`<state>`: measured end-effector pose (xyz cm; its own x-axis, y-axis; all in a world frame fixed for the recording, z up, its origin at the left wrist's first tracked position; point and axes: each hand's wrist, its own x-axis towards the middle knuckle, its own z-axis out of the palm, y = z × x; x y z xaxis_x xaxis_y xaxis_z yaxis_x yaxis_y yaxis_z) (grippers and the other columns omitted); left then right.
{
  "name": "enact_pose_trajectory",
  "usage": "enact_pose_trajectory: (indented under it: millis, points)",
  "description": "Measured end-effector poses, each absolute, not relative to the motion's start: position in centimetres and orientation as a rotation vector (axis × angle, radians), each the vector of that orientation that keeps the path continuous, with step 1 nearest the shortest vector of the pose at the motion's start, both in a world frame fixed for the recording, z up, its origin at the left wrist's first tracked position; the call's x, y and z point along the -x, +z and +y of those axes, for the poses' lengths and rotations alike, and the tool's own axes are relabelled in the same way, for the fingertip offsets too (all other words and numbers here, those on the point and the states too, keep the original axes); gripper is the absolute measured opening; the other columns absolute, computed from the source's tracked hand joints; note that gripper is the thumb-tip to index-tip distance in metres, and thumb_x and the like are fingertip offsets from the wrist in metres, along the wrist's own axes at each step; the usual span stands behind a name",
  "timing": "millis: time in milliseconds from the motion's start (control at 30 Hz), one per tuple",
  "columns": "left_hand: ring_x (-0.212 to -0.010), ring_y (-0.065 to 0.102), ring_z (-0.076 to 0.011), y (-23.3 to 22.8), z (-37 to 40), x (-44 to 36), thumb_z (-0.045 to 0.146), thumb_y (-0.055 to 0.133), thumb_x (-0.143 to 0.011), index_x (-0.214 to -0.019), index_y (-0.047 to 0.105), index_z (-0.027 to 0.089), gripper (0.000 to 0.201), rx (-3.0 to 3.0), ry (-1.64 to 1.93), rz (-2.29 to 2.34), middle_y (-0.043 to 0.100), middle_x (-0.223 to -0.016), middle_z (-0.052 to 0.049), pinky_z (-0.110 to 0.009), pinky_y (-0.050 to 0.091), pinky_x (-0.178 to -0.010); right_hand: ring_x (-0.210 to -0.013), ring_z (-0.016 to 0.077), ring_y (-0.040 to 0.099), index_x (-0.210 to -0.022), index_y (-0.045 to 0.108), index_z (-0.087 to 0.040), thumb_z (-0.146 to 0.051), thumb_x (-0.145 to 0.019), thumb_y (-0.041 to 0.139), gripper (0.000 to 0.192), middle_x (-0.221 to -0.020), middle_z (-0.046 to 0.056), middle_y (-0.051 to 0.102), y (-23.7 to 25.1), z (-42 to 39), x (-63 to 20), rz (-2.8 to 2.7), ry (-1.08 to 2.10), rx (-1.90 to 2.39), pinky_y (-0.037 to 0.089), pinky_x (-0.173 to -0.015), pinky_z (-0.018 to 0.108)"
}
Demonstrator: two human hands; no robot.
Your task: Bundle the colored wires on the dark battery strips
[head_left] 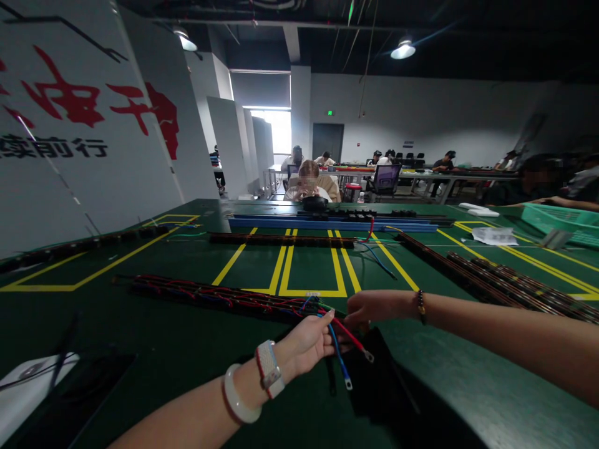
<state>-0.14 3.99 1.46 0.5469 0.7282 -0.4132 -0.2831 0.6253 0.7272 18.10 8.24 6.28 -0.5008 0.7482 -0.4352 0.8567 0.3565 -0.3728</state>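
Observation:
A long dark bar assembly (pixel 201 298) with red and blue wires along it lies across the green table in front of me. At its right end, my left hand (pixel 312 340) is closed around the wire ends. A red cable (pixel 352 337) and a blue cable (pixel 339 353), both tipped with metal ring lugs, stick out past my left fingers. Just beyond, my right hand (pixel 374 307) has its fingers bent together at the same end; what they pinch is hidden. Below the hands is a black, cloth-like piece (pixel 379 374).
Yellow tape lines mark the green table (pixel 163 362). Blue rails (pixel 290 222) and another dark bar (pixel 281 239) lie farther back. More bars (pixel 505 277) are stacked at right, near a green basket (pixel 561 218). A person (pixel 306 182) sits opposite; others work behind.

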Motion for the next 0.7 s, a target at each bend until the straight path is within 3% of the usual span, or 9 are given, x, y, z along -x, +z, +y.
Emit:
enact_pose_trajectory:
  millis: [133, 233, 400, 700]
  points:
    - [-0.075, 0.065, -0.0177, 1.5, 4.0, 0.2, 0.028, 0.047, -0.091, -0.089, 0.056, 0.009, 0.022, -0.634, 0.642, 0.741, 0.067, -0.084, -0.012, -0.037, 0.047, -0.082, -0.057, 0.0099, 0.050, -0.090, 0.065, -0.011, -0.035, -0.088, 0.051, 0.027, -0.072, 0.003, 0.064, 7.0, 9.0, -19.3, 2.506, -0.785, -1.424, 0.033, -0.048, 0.021]
    - [-0.077, 0.065, -0.0174, 1.4, 4.1, 0.4, 0.029, 0.049, -0.091, -0.087, 0.056, 0.010, 0.021, -0.614, 0.626, 0.713, 0.066, -0.084, -0.011, -0.036, 0.046, -0.084, -0.063, 0.0128, 0.056, -0.091, 0.066, -0.015, -0.035, -0.088, 0.052, 0.024, -0.073, 0.003, 0.065, 8.0, 9.6, -19.5, 2.619, -0.423, -1.392, 0.034, -0.053, 0.022]
    - [-0.063, 0.060, -0.0143, 1.5, 4.4, 1.0, 0.030, 0.043, -0.092, -0.080, 0.053, 0.013, 0.024, -0.639, 0.528, 0.706, 0.060, -0.070, -0.003, -0.034, 0.047, -0.075, -0.074, 0.0204, 0.063, -0.091, 0.066, -0.016, -0.030, -0.091, 0.050, 0.022, -0.081, 0.009, 0.068, 8.5, 10.6, -18.8, 2.614, 0.248, -1.281, 0.036, -0.061, 0.026]
    - [-0.053, 0.046, -0.0097, 1.7, 4.8, 1.5, 0.035, 0.036, -0.094, -0.071, 0.048, 0.015, 0.033, -0.771, 0.438, 0.773, 0.048, -0.061, 0.002, -0.026, 0.039, -0.059, -0.084, 0.0213, 0.062, -0.092, 0.065, -0.013, -0.032, -0.093, 0.049, 0.024, -0.086, 0.011, 0.068, 6.1, 14.9, -18.2, 2.664, 0.498, -1.125, 0.036, -0.075, 0.030]
